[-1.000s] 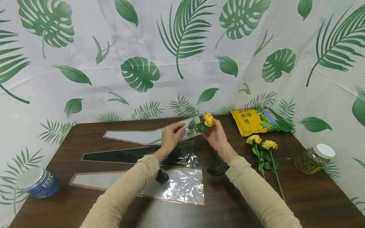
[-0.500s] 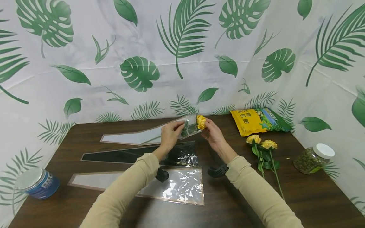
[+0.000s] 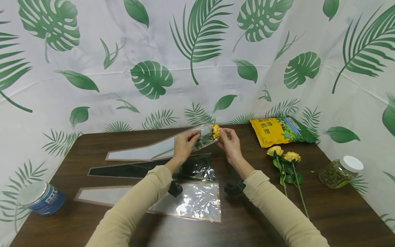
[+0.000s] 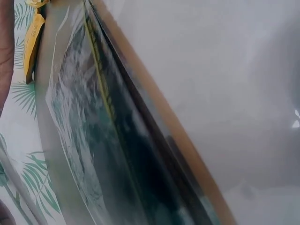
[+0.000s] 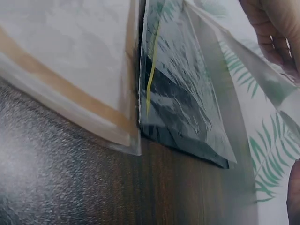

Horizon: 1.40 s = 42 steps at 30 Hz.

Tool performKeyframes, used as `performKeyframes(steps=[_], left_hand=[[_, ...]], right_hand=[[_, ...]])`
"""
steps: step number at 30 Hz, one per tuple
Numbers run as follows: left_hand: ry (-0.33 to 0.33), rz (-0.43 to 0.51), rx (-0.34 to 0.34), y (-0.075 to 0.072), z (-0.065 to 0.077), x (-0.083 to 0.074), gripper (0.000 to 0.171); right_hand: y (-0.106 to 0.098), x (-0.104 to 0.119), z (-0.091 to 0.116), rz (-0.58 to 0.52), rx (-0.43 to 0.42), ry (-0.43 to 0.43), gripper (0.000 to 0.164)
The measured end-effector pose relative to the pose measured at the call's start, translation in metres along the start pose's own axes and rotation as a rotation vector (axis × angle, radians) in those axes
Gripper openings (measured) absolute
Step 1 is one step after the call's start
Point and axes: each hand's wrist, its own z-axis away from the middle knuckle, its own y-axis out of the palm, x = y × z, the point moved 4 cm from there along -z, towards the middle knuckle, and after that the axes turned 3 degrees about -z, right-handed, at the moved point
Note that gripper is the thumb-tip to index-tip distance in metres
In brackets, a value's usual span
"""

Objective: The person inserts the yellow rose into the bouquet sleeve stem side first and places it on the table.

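L grip (image 3: 184, 145) pinches the clear sleeve (image 3: 139, 153), thumb to fingers; R grip (image 3: 230, 143), fingers bent, is at the yellow rose (image 3: 215, 131), can't tell if pinching. Rose lies btwn grips, head nearer R, stem (image 3: 162, 153) running left past L.

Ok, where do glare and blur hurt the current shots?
Head view: strong white glare on the nearest white sleeve, smaller glints on the black sleeve, though the yellow rose is discernible; left wrist: soft overall, the yellow bag showing no readable lettering; right wrist: pale, grainy sheen over the table at lower left.
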Motion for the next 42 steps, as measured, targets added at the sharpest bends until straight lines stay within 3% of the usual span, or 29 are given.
performKeyframes(steps=[4, 10, 15, 24, 37, 42], left_hand=[[-0.002, 0.009, 0.012, 0.0, 0.0, -0.001, 0.016], [0.03, -0.012, -0.001, 0.001, -0.002, -0.001, 0.015], [0.047, -0.033, -0.014, 0.002, -0.004, -0.003, 0.015], [0.059, -0.07, -0.044, 0.004, -0.007, -0.005, 0.014], [0.08, -0.06, -0.064, 0.007, -0.007, -0.007, 0.014], [0.081, -0.059, -0.061, 0.008, -0.008, -0.007, 0.015]], right_hand=[[0.003, 0.002, 0.003, 0.043, -0.001, -0.05, 0.027], [0.003, 0.006, 0.006, 0.123, -0.034, -0.142, 0.028], [0.004, 0.005, 0.006, 0.156, -0.023, -0.123, 0.026], [0.012, 0.002, 0.011, 0.234, 0.051, -0.138, 0.049], [0.022, -0.002, 0.016, 0.128, 0.044, -0.109, 0.051], [0.024, -0.002, 0.014, 0.079, 0.0, -0.074, 0.046]])
